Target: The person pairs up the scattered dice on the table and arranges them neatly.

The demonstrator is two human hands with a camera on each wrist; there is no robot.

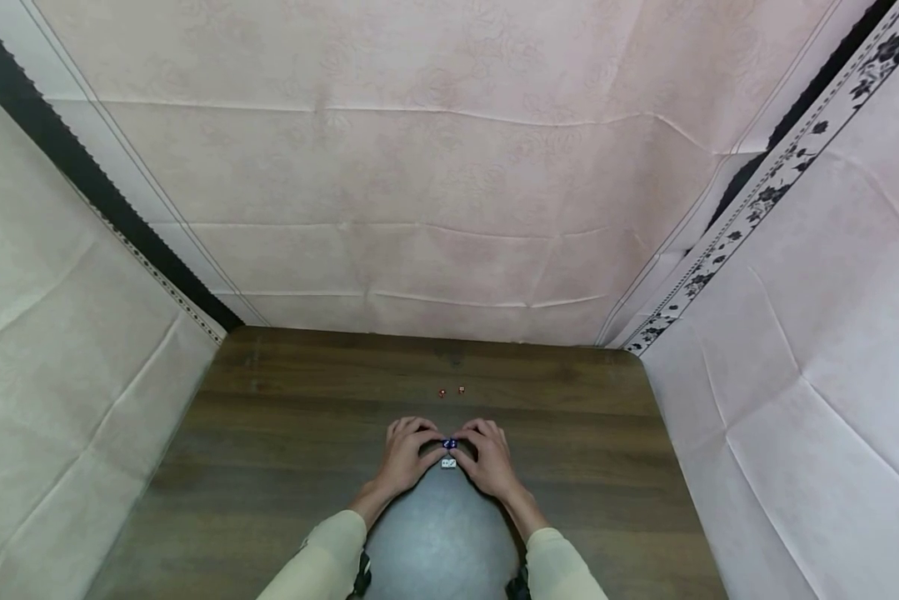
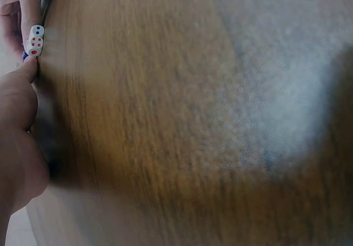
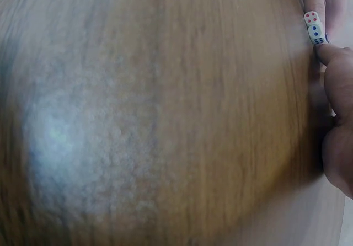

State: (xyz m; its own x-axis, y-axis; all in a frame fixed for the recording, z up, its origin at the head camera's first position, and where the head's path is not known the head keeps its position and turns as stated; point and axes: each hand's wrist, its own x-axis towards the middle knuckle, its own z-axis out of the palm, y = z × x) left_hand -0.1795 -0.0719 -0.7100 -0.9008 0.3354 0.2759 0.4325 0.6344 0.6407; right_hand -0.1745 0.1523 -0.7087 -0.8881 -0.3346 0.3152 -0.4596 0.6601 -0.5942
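Two small blue dice (image 1: 450,444) sit side by side between the hands in the head view. My left hand (image 1: 406,457) pinches them from the left with thumb and forefinger tips. From the right, my right hand (image 1: 490,457) does the same with its thumb and forefinger. On the near side of the blue pair, two white dice (image 1: 449,463) stand together on the table. Both wrist views show the white dice (image 2: 35,39) with red and blue pips; the blue ones are mostly hidden there behind the white dice and the thumbs.
Two small red dice (image 1: 442,392) lie a little apart farther back on the brown wooden table (image 1: 284,400). Pale patterned cloth (image 1: 419,183) hangs behind the table and along both sides. A grey rounded shape (image 1: 442,533) fills the space between the forearms.
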